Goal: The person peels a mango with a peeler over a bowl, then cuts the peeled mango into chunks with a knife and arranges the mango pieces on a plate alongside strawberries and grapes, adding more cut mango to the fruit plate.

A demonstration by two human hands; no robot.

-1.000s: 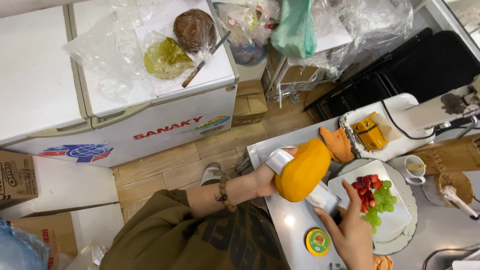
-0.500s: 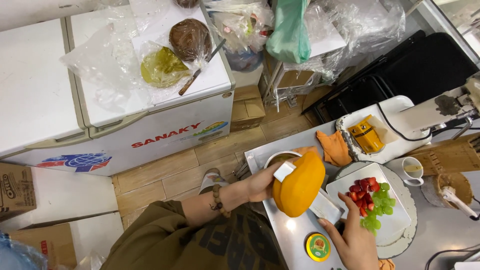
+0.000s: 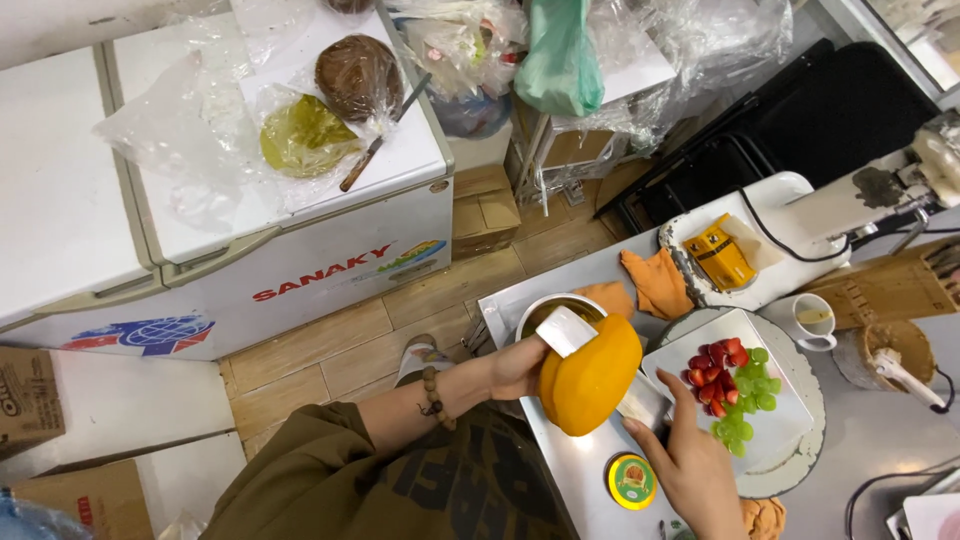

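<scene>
Over the steel counter (image 3: 580, 470) — left hand (image 3: 515, 368) grips orange papaya (image 3: 590, 375).

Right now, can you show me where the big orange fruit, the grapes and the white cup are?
orange fruit (image 3: 592, 385): head view, middle of its peeled side.
green grapes (image 3: 742, 420): head view, on the bunch on the square plate.
white cup (image 3: 811, 318): head view, its rim.

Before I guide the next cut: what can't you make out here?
Head view only:
- Knife blade: mostly hidden behind the papaya.
- Right hand: wrist cut off by the bottom edge.
- Left hand: fingers hidden behind the papaya.
- Bowl contents: blocked by the papaya.
</scene>
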